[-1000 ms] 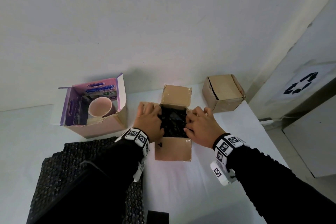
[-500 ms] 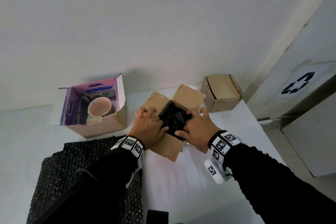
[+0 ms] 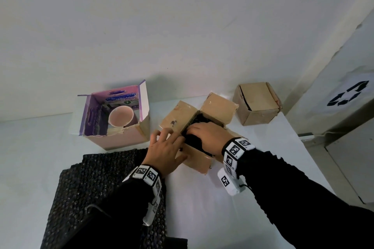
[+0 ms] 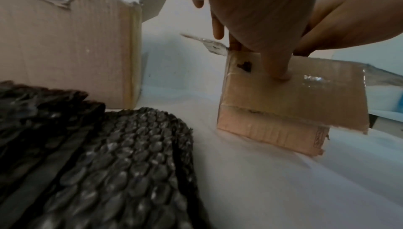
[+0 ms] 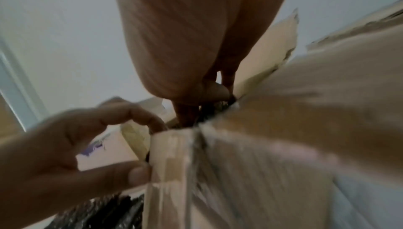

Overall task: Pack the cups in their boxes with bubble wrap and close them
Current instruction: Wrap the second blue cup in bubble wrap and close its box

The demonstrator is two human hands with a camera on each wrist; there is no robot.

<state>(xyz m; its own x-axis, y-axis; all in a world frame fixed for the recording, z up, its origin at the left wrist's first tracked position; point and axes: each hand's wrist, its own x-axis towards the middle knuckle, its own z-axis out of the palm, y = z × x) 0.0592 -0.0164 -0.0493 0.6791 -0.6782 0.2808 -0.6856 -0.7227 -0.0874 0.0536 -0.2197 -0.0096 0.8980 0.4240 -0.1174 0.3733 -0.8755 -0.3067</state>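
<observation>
Head view shows the small brown cardboard box (image 3: 199,137) standing near the middle of the white table (image 3: 232,204), turned cornerwise to the person, its flaps (image 3: 218,107) spread open and black bubble wrap (image 3: 197,122) filling its mouth; whether a cup lies under the wrap cannot be seen. The right hand (image 3: 210,137) lies directly over the opening, fingers reaching down into the wrap, though whether they grip it or only press it is hidden. The left hand (image 3: 166,150) clasps the box's near-left corner, thumb pressed on the side wall and fingers curled over the rim. So the wrap sits straight below the right hand, which is the nearer one for tucking it down before the flaps fold in. Left of this stands an open purple box (image 3: 113,119) with a pink cup (image 3: 120,116) upright inside. A closed brown box (image 3: 258,103) sits at the far right, and a sheet of black bubble wrap (image 3: 97,194) lies at the table's near edge.
</observation>
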